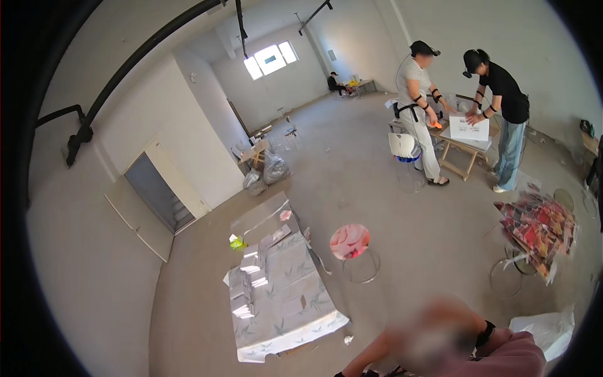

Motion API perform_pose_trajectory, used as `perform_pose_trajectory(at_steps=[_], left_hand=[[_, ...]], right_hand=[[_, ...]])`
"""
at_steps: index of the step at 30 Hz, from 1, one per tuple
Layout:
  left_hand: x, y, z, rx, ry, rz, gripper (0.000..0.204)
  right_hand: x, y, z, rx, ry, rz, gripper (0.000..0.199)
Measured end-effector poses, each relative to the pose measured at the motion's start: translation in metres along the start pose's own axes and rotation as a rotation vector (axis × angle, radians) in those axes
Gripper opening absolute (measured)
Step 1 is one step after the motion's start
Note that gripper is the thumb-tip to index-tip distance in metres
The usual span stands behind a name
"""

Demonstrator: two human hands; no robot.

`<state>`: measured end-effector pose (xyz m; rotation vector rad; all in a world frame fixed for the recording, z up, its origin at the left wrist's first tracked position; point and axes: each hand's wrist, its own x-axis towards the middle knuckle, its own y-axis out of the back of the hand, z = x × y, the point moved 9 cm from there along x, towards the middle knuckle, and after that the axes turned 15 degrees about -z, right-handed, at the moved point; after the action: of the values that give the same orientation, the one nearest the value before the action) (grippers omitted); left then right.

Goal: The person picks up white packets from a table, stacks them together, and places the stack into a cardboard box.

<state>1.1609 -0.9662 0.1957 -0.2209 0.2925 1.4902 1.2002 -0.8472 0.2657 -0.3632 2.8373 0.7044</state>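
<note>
Neither of my hands shows in the head view. At the lower edge a person in a pink top [512,358] crouches close to me, with a dark band on the wrist [484,333] and a bare forearm [367,359] stretched toward the lower left. In front of that person stands a low table under a grey leaf-patterned cloth [295,308]. Stacks of pale folded pieces [246,283] line its left side. A round stool with a pink seat [350,241] stands just right of the table.
A heap of colourful packets [539,229] lies at the right, and a white sheet [548,328] at the lower right. Two people work at a small wooden table [465,146] at the back right. Grey bags [271,168] sit by the left wall near a doorway [157,195].
</note>
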Motion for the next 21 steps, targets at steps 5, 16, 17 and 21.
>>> perform_pose_trajectory(at_steps=[5, 16, 17, 21], left_hand=[[0.035, 0.096, 0.006, -0.083, 0.085, 0.06, 0.035], [0.165, 0.292, 0.033, -0.233, 0.108, -0.144, 0.037], [0.176, 0.305, 0.046, -0.285, 0.126, -0.194, 0.039], [0.253, 0.376, 0.065, -0.062, 0.129, -0.305, 0.04]], right_hand=[[0.099, 0.072, 0.018, 0.047, 0.01, -0.126, 0.023], [0.248, 0.239, 0.078, 0.276, -0.095, -0.068, 0.025], [0.254, 0.251, 0.084, 0.275, -0.101, -0.061, 0.025], [0.28, 0.32, 0.122, 0.328, -0.203, 0.099, 0.025]])
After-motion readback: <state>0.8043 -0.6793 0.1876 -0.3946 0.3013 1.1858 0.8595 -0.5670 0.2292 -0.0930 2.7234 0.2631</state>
